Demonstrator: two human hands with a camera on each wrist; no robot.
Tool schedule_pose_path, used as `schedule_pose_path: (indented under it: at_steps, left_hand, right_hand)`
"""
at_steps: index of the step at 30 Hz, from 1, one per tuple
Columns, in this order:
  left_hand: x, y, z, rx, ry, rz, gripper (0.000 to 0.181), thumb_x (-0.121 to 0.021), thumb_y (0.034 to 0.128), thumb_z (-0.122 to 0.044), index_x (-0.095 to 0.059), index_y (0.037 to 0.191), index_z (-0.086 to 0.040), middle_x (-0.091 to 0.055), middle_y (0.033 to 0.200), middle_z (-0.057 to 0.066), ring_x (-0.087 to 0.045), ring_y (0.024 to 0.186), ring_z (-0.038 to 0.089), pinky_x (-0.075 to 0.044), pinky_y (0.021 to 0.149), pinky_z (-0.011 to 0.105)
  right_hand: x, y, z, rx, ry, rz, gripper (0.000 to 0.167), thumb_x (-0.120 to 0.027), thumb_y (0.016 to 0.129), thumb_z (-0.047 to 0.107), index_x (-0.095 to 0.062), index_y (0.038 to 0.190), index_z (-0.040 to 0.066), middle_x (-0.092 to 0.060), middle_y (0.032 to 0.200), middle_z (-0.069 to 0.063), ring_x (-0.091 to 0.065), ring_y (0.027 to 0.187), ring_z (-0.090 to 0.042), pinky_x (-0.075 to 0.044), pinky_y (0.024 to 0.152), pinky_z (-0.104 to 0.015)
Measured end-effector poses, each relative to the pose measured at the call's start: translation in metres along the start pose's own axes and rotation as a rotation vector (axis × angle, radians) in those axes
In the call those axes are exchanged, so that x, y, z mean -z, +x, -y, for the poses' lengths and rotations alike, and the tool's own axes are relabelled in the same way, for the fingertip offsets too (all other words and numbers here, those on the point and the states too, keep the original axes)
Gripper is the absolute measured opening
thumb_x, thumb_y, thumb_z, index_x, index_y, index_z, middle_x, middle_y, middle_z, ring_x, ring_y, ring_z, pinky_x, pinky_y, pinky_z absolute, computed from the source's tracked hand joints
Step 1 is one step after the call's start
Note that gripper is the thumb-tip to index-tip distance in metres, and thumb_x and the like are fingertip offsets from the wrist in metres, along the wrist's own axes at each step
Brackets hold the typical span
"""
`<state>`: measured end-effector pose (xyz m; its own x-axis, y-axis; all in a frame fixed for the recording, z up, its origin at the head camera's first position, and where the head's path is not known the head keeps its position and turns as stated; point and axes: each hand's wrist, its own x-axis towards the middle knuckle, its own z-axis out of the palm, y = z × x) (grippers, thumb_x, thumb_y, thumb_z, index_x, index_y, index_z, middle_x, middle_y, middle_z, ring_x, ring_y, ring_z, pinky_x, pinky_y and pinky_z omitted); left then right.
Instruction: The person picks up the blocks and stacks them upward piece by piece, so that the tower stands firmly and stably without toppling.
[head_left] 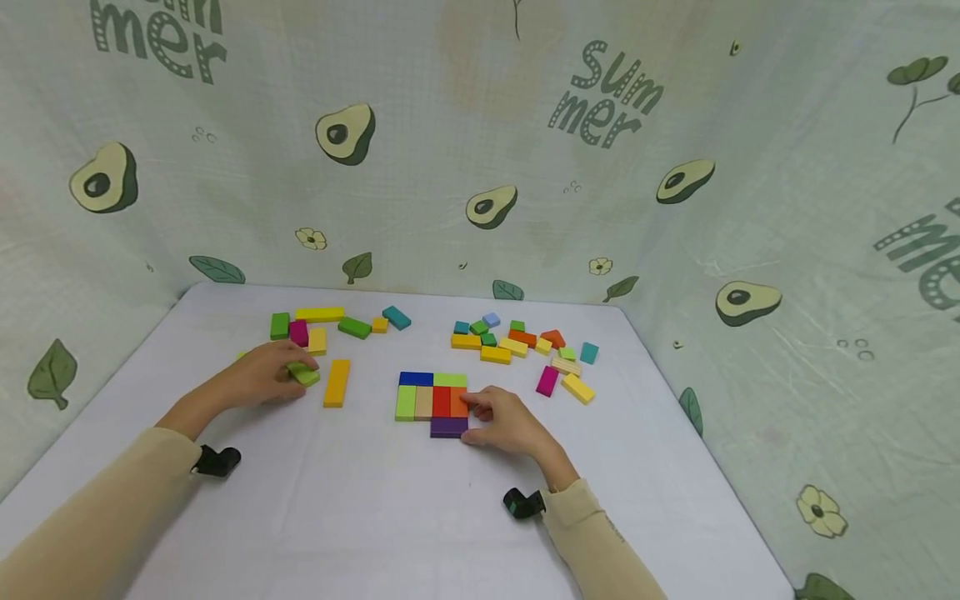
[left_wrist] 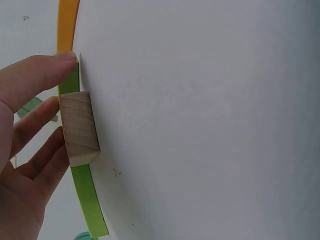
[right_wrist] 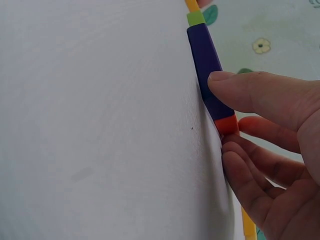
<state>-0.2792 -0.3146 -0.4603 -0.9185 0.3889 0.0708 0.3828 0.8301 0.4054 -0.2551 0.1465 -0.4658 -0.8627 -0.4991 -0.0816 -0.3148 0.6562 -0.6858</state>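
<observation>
In the head view, my left hand point(head_left: 262, 375) pinches a light green block point(head_left: 303, 374) at the left. The left wrist view shows the thumb of that hand point(left_wrist: 35, 125) on a green block point(left_wrist: 70, 82), beside a bare wood block point(left_wrist: 80, 129). My right hand point(head_left: 510, 423) touches the right side of a flat group of blocks, its index fingertip at the orange block point(head_left: 458, 402) and its thumb at the purple block point(head_left: 448, 427). Seen from the right wrist, the thumb of my right hand point(right_wrist: 270, 135) rests on the purple block point(right_wrist: 205, 70), with other fingers by the orange end point(right_wrist: 227, 125).
An orange-yellow block point(head_left: 337, 383) lies between my left hand and the group, which also has a blue block point(head_left: 416, 378) and a red block point(head_left: 441, 402). Loose coloured blocks lie at the back left, near a yellow one point(head_left: 319, 314), and back right, near a magenta one point(head_left: 547, 381).
</observation>
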Motion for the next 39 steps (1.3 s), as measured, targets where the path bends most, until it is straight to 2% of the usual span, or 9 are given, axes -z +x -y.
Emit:
schedule_pose_path:
  at_steps: [5, 9, 14, 19, 23, 28, 30, 35, 39]
  left_hand:
    - [0.002, -0.002, 0.002, -0.010, 0.005, 0.005, 0.034, -0.084, 0.0916, -0.015, -0.076, 0.125, -0.014, -0.068, 0.128, 0.016, -0.061, 0.114, 0.038, -0.055, 0.098, 0.064]
    - [0.003, -0.003, 0.001, 0.000, 0.011, 0.002, 0.033, -0.083, 0.0937, -0.016, -0.076, 0.126, -0.014, -0.070, 0.128, 0.016, -0.062, 0.117, 0.040, -0.053, 0.101, 0.065]
    - [0.008, -0.005, -0.008, 0.004, 0.014, -0.053, 0.034, -0.083, 0.0936, -0.017, -0.076, 0.126, -0.010, -0.073, 0.122, 0.013, -0.064, 0.111, 0.035, -0.054, 0.099, 0.061]
    - [0.012, -0.003, -0.020, -0.025, 0.038, -0.094, 0.035, -0.085, 0.0925, -0.019, -0.077, 0.125, -0.010, -0.074, 0.117, 0.008, -0.065, 0.107, 0.032, -0.055, 0.097, 0.058]
    - [0.008, -0.002, -0.037, -0.052, 0.050, -0.101, 0.035, -0.085, 0.0920, -0.022, -0.077, 0.124, -0.013, -0.073, 0.113, 0.003, -0.064, 0.104, 0.027, -0.057, 0.094, 0.052]
    - [-0.004, 0.001, -0.066, -0.127, 0.033, -0.097, 0.033, -0.087, 0.0906, -0.023, -0.078, 0.122, -0.017, -0.071, 0.106, -0.007, -0.060, 0.092, 0.014, -0.055, 0.078, 0.031]
    - [-0.010, 0.003, -0.077, -0.155, 0.021, -0.096, 0.032, -0.087, 0.0903, -0.022, -0.079, 0.120, -0.018, -0.070, 0.104, -0.008, -0.058, 0.089, 0.013, -0.053, 0.074, 0.027]
    - [-0.026, 0.007, -0.105, -0.181, -0.011, -0.087, 0.029, -0.088, 0.0895, -0.021, -0.080, 0.117, -0.018, -0.068, 0.100, -0.008, -0.059, 0.086, 0.012, -0.054, 0.073, 0.024]
    - [-0.037, 0.011, -0.121, -0.184, -0.027, -0.062, 0.029, -0.089, 0.0889, -0.022, -0.080, 0.116, -0.018, -0.066, 0.099, -0.008, -0.059, 0.085, 0.011, -0.054, 0.072, 0.023]
  right_hand:
    - [0.000, 0.000, 0.001, -0.005, -0.003, 0.001, 0.066, -0.088, 0.090, 0.026, -0.062, 0.150, 0.015, -0.066, 0.122, 0.000, -0.061, 0.112, -0.018, -0.058, 0.101, -0.038]
    - [-0.001, 0.001, 0.001, -0.010, -0.001, 0.001, 0.066, -0.088, 0.090, 0.027, -0.062, 0.150, 0.016, -0.066, 0.123, 0.000, -0.061, 0.112, -0.018, -0.058, 0.101, -0.039]
    - [-0.001, 0.001, 0.000, -0.009, 0.006, -0.002, 0.066, -0.088, 0.090, 0.026, -0.063, 0.150, 0.016, -0.066, 0.123, 0.000, -0.061, 0.112, -0.018, -0.058, 0.101, -0.038]
    - [-0.001, 0.001, 0.001, -0.011, 0.002, -0.002, 0.066, -0.088, 0.090, 0.027, -0.062, 0.150, 0.016, -0.066, 0.122, 0.000, -0.061, 0.112, -0.018, -0.058, 0.101, -0.038]
    - [0.000, 0.001, 0.001, 0.001, -0.014, 0.000, 0.066, -0.087, 0.091, 0.025, -0.062, 0.151, 0.016, -0.066, 0.123, 0.000, -0.062, 0.112, -0.017, -0.058, 0.101, -0.037]
    - [0.000, 0.000, 0.001, 0.020, -0.033, 0.004, 0.066, -0.087, 0.091, 0.023, -0.061, 0.151, 0.014, -0.066, 0.121, -0.001, -0.062, 0.111, -0.017, -0.057, 0.101, -0.036]
    - [0.000, 0.000, 0.001, 0.019, -0.032, 0.004, 0.066, -0.087, 0.091, 0.023, -0.061, 0.151, 0.015, -0.066, 0.121, 0.000, -0.062, 0.111, -0.017, -0.057, 0.101, -0.036]
    - [0.001, 0.000, 0.000, 0.017, -0.027, 0.003, 0.066, -0.087, 0.091, 0.023, -0.061, 0.151, 0.015, -0.066, 0.121, -0.001, -0.061, 0.111, -0.017, -0.057, 0.100, -0.036]
    - [0.001, 0.000, 0.000, 0.018, -0.027, 0.004, 0.066, -0.087, 0.091, 0.023, -0.061, 0.151, 0.015, -0.066, 0.121, -0.001, -0.061, 0.111, -0.017, -0.057, 0.100, -0.036]
